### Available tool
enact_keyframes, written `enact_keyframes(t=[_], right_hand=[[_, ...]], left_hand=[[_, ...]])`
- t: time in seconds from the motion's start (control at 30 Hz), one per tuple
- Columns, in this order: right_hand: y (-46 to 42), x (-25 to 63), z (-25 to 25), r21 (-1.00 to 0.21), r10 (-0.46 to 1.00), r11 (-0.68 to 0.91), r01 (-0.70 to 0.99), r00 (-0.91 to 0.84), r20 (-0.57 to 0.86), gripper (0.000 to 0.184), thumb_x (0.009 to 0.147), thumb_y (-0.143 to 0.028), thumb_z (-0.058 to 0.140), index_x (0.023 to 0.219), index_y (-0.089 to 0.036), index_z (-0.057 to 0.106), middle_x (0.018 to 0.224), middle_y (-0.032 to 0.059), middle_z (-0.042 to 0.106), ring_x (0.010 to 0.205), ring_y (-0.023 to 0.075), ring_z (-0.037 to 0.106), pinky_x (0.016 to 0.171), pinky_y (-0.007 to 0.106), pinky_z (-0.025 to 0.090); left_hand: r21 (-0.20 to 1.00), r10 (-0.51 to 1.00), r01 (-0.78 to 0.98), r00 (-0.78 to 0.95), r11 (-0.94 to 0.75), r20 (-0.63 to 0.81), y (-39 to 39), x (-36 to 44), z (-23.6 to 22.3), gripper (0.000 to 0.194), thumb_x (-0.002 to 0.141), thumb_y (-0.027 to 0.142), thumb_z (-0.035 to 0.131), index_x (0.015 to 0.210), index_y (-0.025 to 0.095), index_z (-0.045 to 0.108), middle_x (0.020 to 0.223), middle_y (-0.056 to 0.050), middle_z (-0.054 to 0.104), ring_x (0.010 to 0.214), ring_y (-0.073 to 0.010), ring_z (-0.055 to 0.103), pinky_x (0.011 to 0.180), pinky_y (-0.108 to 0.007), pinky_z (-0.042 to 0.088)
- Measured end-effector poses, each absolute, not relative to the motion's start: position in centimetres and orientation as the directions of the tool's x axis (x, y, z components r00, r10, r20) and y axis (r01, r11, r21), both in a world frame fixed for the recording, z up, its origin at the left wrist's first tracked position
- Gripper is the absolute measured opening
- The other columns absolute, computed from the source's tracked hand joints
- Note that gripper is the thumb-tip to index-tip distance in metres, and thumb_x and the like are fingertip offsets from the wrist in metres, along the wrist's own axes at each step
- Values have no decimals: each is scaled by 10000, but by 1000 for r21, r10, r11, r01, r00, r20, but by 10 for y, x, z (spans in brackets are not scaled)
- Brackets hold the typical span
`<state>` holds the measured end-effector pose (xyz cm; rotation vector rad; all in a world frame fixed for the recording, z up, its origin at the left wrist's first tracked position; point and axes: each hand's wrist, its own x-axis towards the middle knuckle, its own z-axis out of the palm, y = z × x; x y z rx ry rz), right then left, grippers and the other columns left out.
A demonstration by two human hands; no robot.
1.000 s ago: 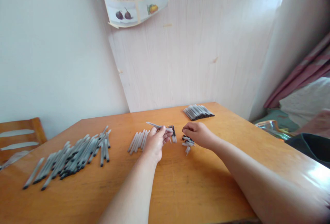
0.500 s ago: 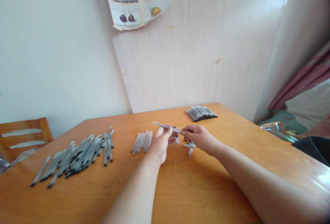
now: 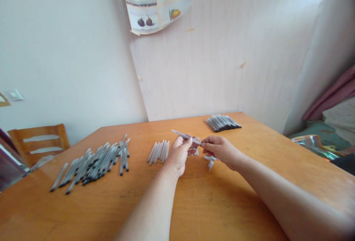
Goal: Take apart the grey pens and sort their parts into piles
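My left hand (image 3: 179,155) is closed around a slim translucent pen (image 3: 181,134), its pointed tip to the upper left. Against the pen's right end, my right hand (image 3: 220,151) pinches with thumb and forefinger; the small pen part in that pinch is mostly hidden. Below the right fingers lie a few small whitish pen pieces (image 3: 210,162), partly covered by the hand. More small parts (image 3: 196,151) show behind the left fingers. Beside my left hand, several whitish pen tubes (image 3: 158,152) lie in a row.
A large heap of translucent pens with black ends (image 3: 97,163) spreads over the left of the wooden table (image 3: 138,204). At the far right edge a neat stack of similar pens (image 3: 222,122) lies. A wooden chair (image 3: 41,141) stands beyond the left side.
My right hand has moved from the small parts to the pen's right end and stays there. My left hand keeps hold of the pen. The view has shifted left.
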<state>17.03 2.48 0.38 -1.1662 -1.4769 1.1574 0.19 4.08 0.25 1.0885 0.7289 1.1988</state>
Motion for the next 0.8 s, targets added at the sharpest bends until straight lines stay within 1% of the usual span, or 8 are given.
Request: enact_keyframes(t=[0.17,0.33,0.5,0.7,0.8], right_hand=[[23,171,8,-986,990,97,135,-116,81,226,748,-359,620,794,-141,586,620,-14,570,514,76,442,490,212,320],[23,173,10,-986,994,95,139,-62,87,192,726,-320,620,806,-147,595,592,-21,550,512,79,445,480,209,312],[23,175,11,-986,993,113,125,-40,109,184,720,-319,621,804,-158,593,578,-29,536,494,78,427,467,211,298],[22,176,16,-984,990,138,109,-9,138,162,717,-305,612,769,-156,575,560,-46,493,490,71,427,464,206,282],[23,178,15,-982,987,158,106,-10,158,172,720,-313,611,778,-155,578,568,-46,495,494,70,419,469,209,281]], left_hand=[[909,973,-417,216,14,84,42,1,5,260,774,322,677,921,191,508,1023,-104,698,866,-187,674,689,-271,478],[871,994,-491,94,-3,57,45,-5,11,233,763,293,680,885,183,514,951,-102,706,807,-179,679,657,-259,472],[832,999,-554,-29,-36,25,53,-17,15,138,797,243,629,864,180,527,895,-83,707,760,-152,667,654,-251,464],[791,976,-608,-201,-62,-78,66,-35,19,33,841,203,560,826,180,543,845,-58,694,750,-133,661,661,-242,454],[778,955,-624,-269,-75,-124,71,-43,20,74,871,206,518,819,175,561,817,-48,680,718,-112,650,654,-230,445]])
